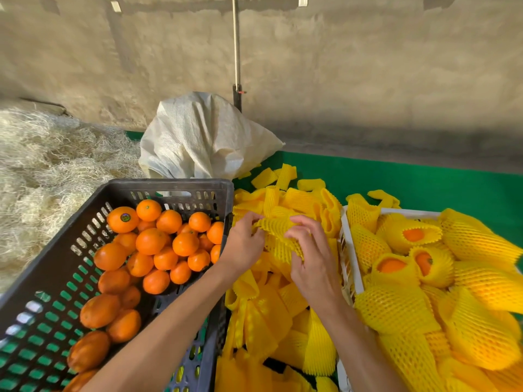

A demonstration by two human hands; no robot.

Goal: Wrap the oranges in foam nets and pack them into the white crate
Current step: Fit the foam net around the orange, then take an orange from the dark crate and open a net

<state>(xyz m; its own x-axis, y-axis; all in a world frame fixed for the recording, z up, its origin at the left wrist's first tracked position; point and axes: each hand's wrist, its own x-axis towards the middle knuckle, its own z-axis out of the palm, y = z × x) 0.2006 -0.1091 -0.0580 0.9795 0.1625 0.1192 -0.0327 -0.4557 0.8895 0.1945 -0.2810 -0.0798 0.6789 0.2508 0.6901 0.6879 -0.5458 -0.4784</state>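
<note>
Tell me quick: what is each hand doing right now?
Left hand: pinching one end of a yellow foam net.
Right hand: fingers curled on the same net.

your two hands meet on a yellow foam net (278, 232) with diamond mesh. bare oranges (150, 241) lie in a dark grey slotted crate (169, 185); the packing crate (348, 250) is white, the table cover (410, 182) green, the woven sack (203, 137) off-white.

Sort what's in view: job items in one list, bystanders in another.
Job: foam net pinched by left hand and right hand; loose oranges in dark crate; net pile; white crate.
Bystanders: woven sack; straw; pole.
</note>
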